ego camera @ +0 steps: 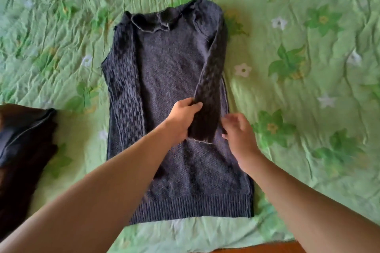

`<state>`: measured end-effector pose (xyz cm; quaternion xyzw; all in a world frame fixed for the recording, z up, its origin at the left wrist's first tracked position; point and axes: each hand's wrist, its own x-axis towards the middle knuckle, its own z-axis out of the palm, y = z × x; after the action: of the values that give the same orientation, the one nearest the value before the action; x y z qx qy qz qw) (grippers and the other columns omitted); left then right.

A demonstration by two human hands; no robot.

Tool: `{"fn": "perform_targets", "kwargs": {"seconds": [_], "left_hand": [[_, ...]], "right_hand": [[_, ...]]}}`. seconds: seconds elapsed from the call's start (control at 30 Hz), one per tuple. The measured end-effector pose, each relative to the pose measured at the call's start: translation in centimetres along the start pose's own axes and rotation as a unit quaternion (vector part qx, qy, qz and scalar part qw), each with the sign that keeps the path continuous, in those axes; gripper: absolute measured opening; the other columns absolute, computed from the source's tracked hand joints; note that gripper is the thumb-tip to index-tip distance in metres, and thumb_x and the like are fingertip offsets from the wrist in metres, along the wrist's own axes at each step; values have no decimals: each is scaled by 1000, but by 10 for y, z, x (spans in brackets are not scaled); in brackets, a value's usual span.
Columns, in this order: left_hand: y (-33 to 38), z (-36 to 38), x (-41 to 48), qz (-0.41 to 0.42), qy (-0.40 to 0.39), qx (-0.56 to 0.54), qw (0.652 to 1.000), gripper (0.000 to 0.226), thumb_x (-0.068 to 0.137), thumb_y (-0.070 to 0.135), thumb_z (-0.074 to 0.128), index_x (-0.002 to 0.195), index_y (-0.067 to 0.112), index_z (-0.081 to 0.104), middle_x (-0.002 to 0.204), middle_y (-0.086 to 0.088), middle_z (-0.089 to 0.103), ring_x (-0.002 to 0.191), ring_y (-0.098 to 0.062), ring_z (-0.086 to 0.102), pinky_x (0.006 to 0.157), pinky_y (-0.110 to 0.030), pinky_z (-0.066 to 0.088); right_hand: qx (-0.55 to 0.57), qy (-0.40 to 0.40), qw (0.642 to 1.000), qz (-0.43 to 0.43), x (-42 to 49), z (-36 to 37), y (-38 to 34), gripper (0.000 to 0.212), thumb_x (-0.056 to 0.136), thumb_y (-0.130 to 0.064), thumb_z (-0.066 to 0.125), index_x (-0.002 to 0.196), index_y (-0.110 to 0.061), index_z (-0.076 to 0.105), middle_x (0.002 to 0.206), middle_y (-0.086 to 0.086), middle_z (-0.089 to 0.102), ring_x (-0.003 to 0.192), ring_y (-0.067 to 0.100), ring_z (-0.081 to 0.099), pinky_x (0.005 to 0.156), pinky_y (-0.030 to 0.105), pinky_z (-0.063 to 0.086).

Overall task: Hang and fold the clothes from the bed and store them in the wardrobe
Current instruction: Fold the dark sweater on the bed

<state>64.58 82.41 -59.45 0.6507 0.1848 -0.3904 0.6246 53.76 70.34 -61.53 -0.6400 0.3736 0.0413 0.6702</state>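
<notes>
A dark navy knitted sweater [170,80] lies flat on the bed, neck at the far end and ribbed hem near me. Its left sleeve is folded in along the left side of the body. The right sleeve [209,80] runs down over the right side, its cuff lifted slightly. My left hand [183,119] grips that sleeve near the cuff, thumb over the top. My right hand [236,129] hovers just right of the cuff with fingers relaxed and blurred, holding nothing that I can see.
The bed is covered by a wrinkled green floral bedspread [298,88]. A dark brown and black garment [22,150] lies bunched at the left edge. A strip of wooden bed frame [257,249] shows at the bottom.
</notes>
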Motion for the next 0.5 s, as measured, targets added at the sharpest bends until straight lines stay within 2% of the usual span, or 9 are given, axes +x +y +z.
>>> {"fn": "perform_targets", "kwargs": {"seconds": [0.07, 0.1, 0.17, 0.23, 0.33, 0.4, 0.5], "left_hand": [[-1, -14, -5, -19, -30, -41, 999, 16, 101, 10, 55, 110, 5, 67, 105, -21, 72, 91, -30, 71, 84, -51, 60], [-4, -20, -7, -25, -40, -43, 998, 17, 101, 11, 55, 112, 4, 67, 105, -21, 72, 91, -29, 71, 83, -50, 60], [-11, -32, -14, -38, -37, -25, 998, 17, 100, 11, 57, 112, 4, 68, 104, -18, 74, 87, -26, 74, 77, -44, 62], [-25, -46, -17, -42, -13, 20, 999, 13, 100, 12, 60, 106, 9, 71, 103, -15, 76, 87, -21, 75, 76, -38, 62], [-56, -66, -21, -54, 21, 107, 993, 12, 98, 9, 62, 104, 8, 72, 108, -20, 74, 97, -29, 73, 86, -50, 59], [-80, -76, -26, -63, 35, 207, 976, 13, 95, 7, 65, 106, 3, 71, 105, -25, 72, 96, -37, 71, 84, -57, 58], [-101, -85, -29, -75, 16, 364, 928, 20, 91, 16, 71, 104, 1, 66, 97, -26, 71, 85, -37, 71, 75, -54, 60]], "right_hand": [[178, -76, 964, 184, 14, 7, -2, 28, 101, -38, 57, 121, -20, 62, 117, 5, 69, 114, 22, 63, 93, 39, 50], [220, -106, 943, 228, 19, 10, -4, 31, 100, -40, 58, 122, -19, 63, 117, 6, 71, 112, 23, 65, 94, 40, 50], [232, -133, 934, 239, 25, 18, -7, 18, 97, -31, 64, 110, -19, 68, 104, 6, 75, 92, 20, 72, 78, 38, 56], [189, -130, 949, 218, 22, 29, -4, 6, 93, -14, 67, 97, -18, 69, 93, 6, 76, 80, 19, 73, 64, 34, 58], [91, -125, 966, 209, 6, 40, 17, 9, 92, -6, 67, 94, -14, 66, 87, 5, 76, 76, 18, 73, 56, 34, 56], [-3, -134, 966, 220, -7, 42, 33, 9, 92, -6, 68, 97, -13, 65, 93, 10, 74, 79, 23, 73, 57, 39, 59], [-142, -170, 946, 239, -15, 44, 45, 11, 93, -9, 68, 99, -13, 60, 98, 12, 69, 83, 29, 70, 63, 45, 62]]}}
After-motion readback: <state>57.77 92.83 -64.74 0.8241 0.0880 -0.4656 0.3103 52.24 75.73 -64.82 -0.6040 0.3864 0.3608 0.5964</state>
